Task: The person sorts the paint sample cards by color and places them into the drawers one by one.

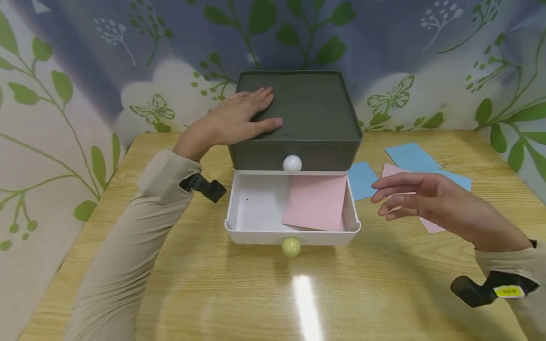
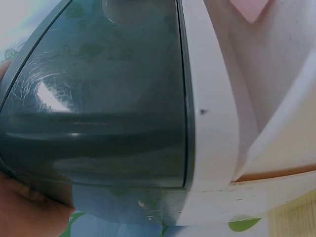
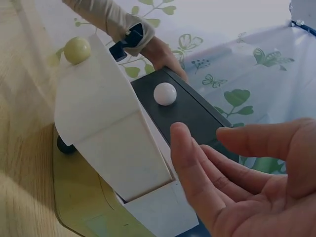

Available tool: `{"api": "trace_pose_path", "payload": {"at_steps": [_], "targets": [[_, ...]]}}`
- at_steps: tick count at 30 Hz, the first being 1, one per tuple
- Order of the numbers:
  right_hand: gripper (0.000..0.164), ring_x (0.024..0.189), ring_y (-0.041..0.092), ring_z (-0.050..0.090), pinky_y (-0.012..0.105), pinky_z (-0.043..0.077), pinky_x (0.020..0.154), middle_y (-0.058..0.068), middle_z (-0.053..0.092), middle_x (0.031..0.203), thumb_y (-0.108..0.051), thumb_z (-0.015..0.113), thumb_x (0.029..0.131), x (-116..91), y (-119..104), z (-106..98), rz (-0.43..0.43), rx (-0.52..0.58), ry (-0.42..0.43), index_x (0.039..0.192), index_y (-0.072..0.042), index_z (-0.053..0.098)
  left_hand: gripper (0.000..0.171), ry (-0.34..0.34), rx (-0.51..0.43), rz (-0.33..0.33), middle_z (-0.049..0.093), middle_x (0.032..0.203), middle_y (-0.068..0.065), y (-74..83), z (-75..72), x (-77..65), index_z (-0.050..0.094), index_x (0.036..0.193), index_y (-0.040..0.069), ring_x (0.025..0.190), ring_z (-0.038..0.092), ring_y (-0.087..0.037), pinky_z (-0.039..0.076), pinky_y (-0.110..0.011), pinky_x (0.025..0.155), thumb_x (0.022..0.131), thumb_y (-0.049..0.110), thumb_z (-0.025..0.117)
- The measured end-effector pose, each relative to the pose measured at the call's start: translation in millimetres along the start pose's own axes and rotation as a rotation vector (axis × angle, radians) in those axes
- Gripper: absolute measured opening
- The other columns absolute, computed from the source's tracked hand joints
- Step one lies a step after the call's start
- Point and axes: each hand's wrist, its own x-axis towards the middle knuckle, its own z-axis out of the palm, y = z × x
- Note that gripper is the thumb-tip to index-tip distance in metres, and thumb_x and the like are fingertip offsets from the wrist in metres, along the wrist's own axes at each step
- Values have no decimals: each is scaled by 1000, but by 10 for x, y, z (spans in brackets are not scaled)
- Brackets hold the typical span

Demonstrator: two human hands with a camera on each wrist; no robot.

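Observation:
My left hand [image 1: 239, 116] rests on the top of a small drawer box [image 1: 309, 106], fingers spread near its left edge. The box's dark grey upper drawer has a white knob [image 1: 292, 164] and is closed. Below it, a white drawer [image 1: 260, 203] with a yellow knob [image 1: 291, 247] stands pulled out. A pink paper square [image 1: 315, 203] lies in its right half. To the right of the drawer, my right hand [image 1: 435, 203] hovers with loosely bent fingers and holds nothing. In the right wrist view, its thumb and fingertips are apart.
Blue paper squares [image 1: 411, 157] and pink paper [image 1: 432, 225] lie on the wooden table [image 1: 204, 284] at the right, partly behind my right hand. A yellow lower drawer [image 3: 79, 185] with a black knob [image 3: 64, 144] sits under the white one. Leaf-patterned cloth [image 1: 170, 71] hangs behind.

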Motion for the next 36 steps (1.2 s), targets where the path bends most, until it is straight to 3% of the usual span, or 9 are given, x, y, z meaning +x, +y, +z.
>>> {"api": "trace_pose_path", "payload": {"at_steps": [2, 7, 10, 14, 17, 22, 26, 32, 36], "targets": [[36, 104, 25, 63, 38, 53, 89, 14, 61, 122, 6, 41, 101, -8, -31, 26, 32, -121, 43, 136, 1, 48, 75, 2, -2, 1, 4, 161, -13, 2, -7, -2, 9, 154, 3, 148, 5, -26, 4, -40, 119, 102, 51, 34], [36, 101, 20, 65, 31, 54, 85, 9, 65, 118, 0, 48, 100, -81, 28, -92, 97, -299, 175, 136, -2, 50, 75, 7, -1, 2, 5, 161, -13, 1, -18, -4, 10, 154, 3, 148, 6, -26, 5, -40, 119, 102, 51, 34], [37, 102, 6, 63, 22, 52, 80, 6, 65, 119, -12, 56, 99, -158, 124, -228, 221, -542, 293, 135, -6, 52, 75, 7, -1, 2, 5, 161, -13, 5, -20, -1, 10, 154, 2, 148, 6, -26, 5, -40, 119, 102, 51, 34], [54, 115, 24, 58, 34, 51, 83, 21, 58, 128, -30, 63, 95, -245, 256, -393, 434, -817, 346, 137, 0, 48, 75, 3, -1, 2, 4, 161, -14, 10, -21, 1, 10, 154, 2, 148, 5, -27, 5, -40, 119, 102, 51, 34], [67, 118, 49, 49, 52, 49, 84, 33, 49, 132, -36, 64, 93, -309, 350, -515, 532, -873, 334, 137, 10, 42, 75, 3, -1, 1, 4, 160, -14, 10, -18, -5, 10, 154, 2, 148, 5, -26, 5, -40, 119, 102, 51, 34], [83, 115, 56, 45, 58, 47, 80, 41, 42, 131, -44, 64, 91, -421, 481, -698, 658, -964, 352, 136, 18, 34, 75, 6, -5, -1, 5, 161, -13, 3, -9, -20, 10, 154, 3, 148, 5, -26, 5, -40, 119, 102, 51, 35], [94, 114, 64, 36, 67, 42, 83, 48, 33, 131, -49, 63, 90, -454, 569, -778, 704, -1043, 397, 135, 25, 28, 75, 4, -7, -1, 4, 161, -13, -2, 0, -21, 10, 154, 3, 148, 5, -26, 5, -40, 119, 102, 51, 35], [108, 115, 67, 29, 70, 36, 88, 51, 25, 132, -56, 63, 87, -477, 675, -854, 774, -1012, 369, 136, 29, 17, 76, 2, -9, 4, 4, 161, -13, -7, 5, -8, 10, 154, 3, 148, 5, -26, 5, -41, 119, 101, 51, 35], [110, 110, 66, 36, 68, 40, 86, 52, 33, 125, -51, 72, 81, -469, 779, -869, 758, -1025, 330, 132, 31, 20, 76, 7, -10, 9, 5, 160, -13, -12, 0, -5, 11, 154, 2, 148, 6, -26, 5, -40, 119, 101, 51, 35]]}}
